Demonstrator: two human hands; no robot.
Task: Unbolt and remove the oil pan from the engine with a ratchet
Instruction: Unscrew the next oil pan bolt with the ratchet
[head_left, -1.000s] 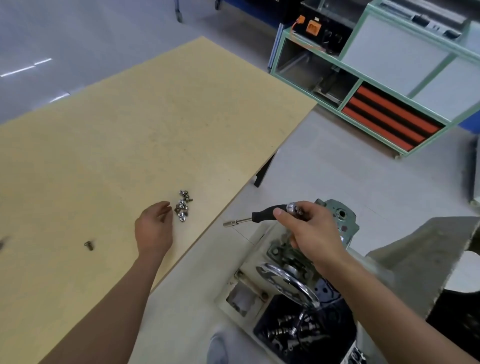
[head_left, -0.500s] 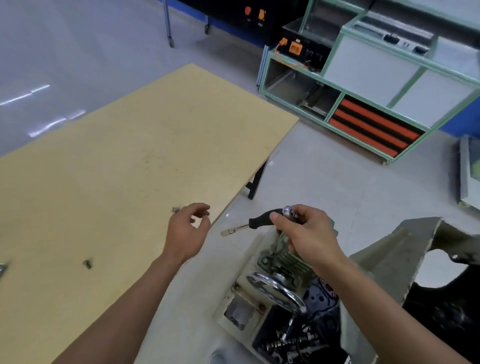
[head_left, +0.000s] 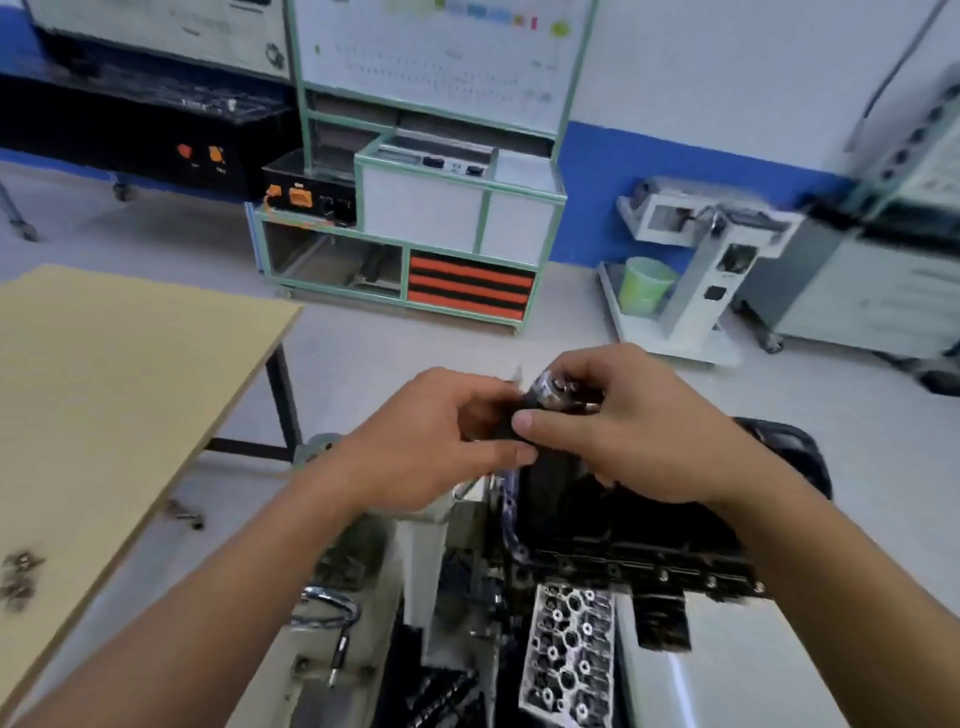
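Both hands meet above the engine in the middle of the view. My right hand (head_left: 623, 431) grips the ratchet (head_left: 556, 396) near its chrome head, fingers curled over it. My left hand (head_left: 431, 441) holds the ratchet's black handle from the left, thumb pointing right. Below the hands lies the dark engine with its black oil pan (head_left: 623, 519), whose bolted flange (head_left: 649, 571) runs along the near side. Most of the ratchet is hidden by my fingers.
A plywood table (head_left: 104, 389) stands at the left with loose bolts (head_left: 18, 574) near its front edge. A green-framed cabinet (head_left: 415, 234), a white stand with a green bucket (head_left: 644, 283) and other machines line the back wall. A silver cylinder head (head_left: 566, 654) lies below.
My left hand left the bolts on the table and came right to the ratchet handle. The view swung up and right, from the table to the engine.
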